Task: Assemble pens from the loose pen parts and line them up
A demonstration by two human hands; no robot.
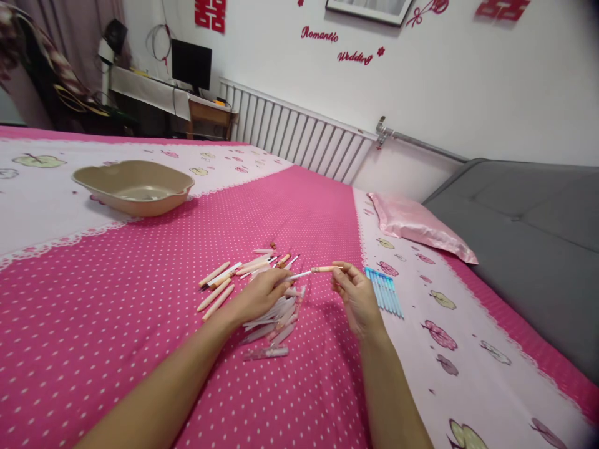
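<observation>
Between my two hands stretches a thin white pen refill [301,274] with a cream-orange pen part [325,269] at its right end. My left hand [266,293] is closed on the refill's left end, above a heap of loose pen pieces. The fingertips of my right hand [356,293] pinch the orange part from the other side. Under and beside my left hand lie white and clear pen barrels [276,318]. Left of it are several pale pink barrels [219,302]. A row of blue pens [384,293] lies just right of my right hand.
A beige plastic basin [135,187] stands on the bed's far left. The pink dotted bedspread [299,206] lies under everything. A pink pillow [421,224] leans near the grey headboard [528,231]. Behind are a radiator [299,128] and a desk with a monitor [191,64].
</observation>
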